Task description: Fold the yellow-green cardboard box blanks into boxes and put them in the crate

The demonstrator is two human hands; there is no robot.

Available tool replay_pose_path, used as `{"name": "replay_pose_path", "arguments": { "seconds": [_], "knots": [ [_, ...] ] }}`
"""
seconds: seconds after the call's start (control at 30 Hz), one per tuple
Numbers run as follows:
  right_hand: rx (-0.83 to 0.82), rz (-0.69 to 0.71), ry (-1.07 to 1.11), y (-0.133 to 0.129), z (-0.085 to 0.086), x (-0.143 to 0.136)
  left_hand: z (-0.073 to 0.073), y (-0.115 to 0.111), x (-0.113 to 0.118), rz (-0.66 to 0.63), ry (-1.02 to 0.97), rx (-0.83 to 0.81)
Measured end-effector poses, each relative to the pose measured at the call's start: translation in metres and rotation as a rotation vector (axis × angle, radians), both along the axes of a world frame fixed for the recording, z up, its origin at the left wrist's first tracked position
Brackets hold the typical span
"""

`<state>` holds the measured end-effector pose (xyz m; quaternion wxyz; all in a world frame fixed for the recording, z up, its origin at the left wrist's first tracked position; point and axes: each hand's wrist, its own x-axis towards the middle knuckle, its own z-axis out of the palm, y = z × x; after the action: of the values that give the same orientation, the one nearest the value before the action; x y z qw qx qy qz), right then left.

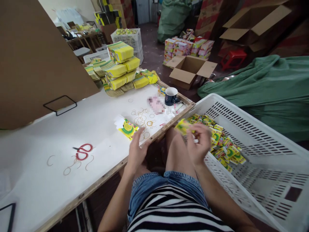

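My right hand is closed on a small yellow-green packet, blurred by motion, beside the near wall of a white plastic crate. Inside that crate lies a heap of similar packets. My left hand is open at the table's edge, thumb and fingers apart, with nothing visible in it. Just beyond its fingertips, a flat yellow-green packet rests on the white table, with white paper pieces showing at its left end.
Rubber bands lie scattered on the table, near red-handled scissors. A dark mug stands by the wooden rim. Bundled yellow packaging is stacked at the far end. An open carton and green sacks are beyond the crate.
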<state>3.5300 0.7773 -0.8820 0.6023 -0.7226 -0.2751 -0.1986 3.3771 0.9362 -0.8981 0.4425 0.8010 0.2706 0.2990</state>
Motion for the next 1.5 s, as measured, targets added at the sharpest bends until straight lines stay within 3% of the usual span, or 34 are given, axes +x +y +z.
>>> {"name": "replay_pose_path", "arguments": {
  "seconds": [0.03, 0.1, 0.2, 0.4, 0.5, 0.6, 0.7, 0.8, 0.87, 0.97, 1.07, 1.17, 1.23, 1.3, 1.37, 1.43, 1.5],
  "knots": [
    [0.009, -0.116, -0.054, -0.003, 0.003, 0.006, -0.003, 0.013, -0.001, 0.090, 0.091, 0.141],
    [-0.004, -0.156, -0.084, -0.006, 0.005, 0.013, -0.008, 0.038, -0.004, 0.198, 0.305, 0.302],
    [-0.046, 0.038, 0.026, -0.001, -0.004, 0.008, -0.012, 0.060, -0.011, 0.195, 0.568, 0.390],
    [-0.079, 0.311, 0.354, 0.024, -0.033, -0.018, -0.013, 0.060, -0.020, 0.192, 0.590, 0.520],
    [-0.073, 0.437, 0.433, 0.030, -0.030, -0.027, -0.015, 0.061, -0.023, 0.191, 0.541, 0.585],
    [-0.045, 0.532, 0.558, 0.032, -0.023, -0.035, -0.014, 0.058, -0.026, 0.277, 0.481, 0.608],
    [-0.018, 0.650, 0.777, 0.033, -0.016, -0.040, -0.007, 0.039, -0.028, 0.349, 0.161, 0.753],
    [0.026, 0.745, 0.953, 0.035, -0.012, -0.041, 0.001, 0.007, -0.026, 0.091, -0.204, 0.928],
    [0.035, 0.759, 0.980, 0.035, -0.012, -0.039, 0.003, -0.012, -0.022, -0.126, -0.257, 0.934],
    [0.021, 0.720, 0.957, 0.034, -0.015, -0.036, 0.000, -0.028, -0.018, -0.264, -0.264, 0.838],
    [0.014, 0.634, 0.972, 0.030, -0.018, -0.034, -0.007, -0.032, -0.017, -0.327, -0.249, 0.771],
    [-0.004, 0.639, 0.880, 0.027, -0.016, -0.032, -0.012, -0.034, -0.017, -0.406, -0.249, 0.706],
    [-0.036, 0.688, 0.803, 0.026, -0.012, -0.031, -0.012, -0.036, -0.017, -0.352, -0.289, 0.589],
    [-0.036, 0.746, 0.812, 0.025, -0.008, -0.033, -0.010, -0.036, -0.015, -0.148, -0.365, 0.349],
    [0.008, 0.803, 0.887, 0.026, -0.007, -0.037, -0.006, -0.034, -0.012, 0.009, -0.433, -0.029],
    [0.054, 0.838, 0.967, 0.026, -0.008, -0.042, -0.002, -0.030, -0.008, -0.063, -0.442, -0.447],
    [0.079, 0.848, 1.004, 0.028, -0.010, -0.048, 0.001, -0.027, -0.005, -0.249, -0.400, -0.754]
  ]
}}
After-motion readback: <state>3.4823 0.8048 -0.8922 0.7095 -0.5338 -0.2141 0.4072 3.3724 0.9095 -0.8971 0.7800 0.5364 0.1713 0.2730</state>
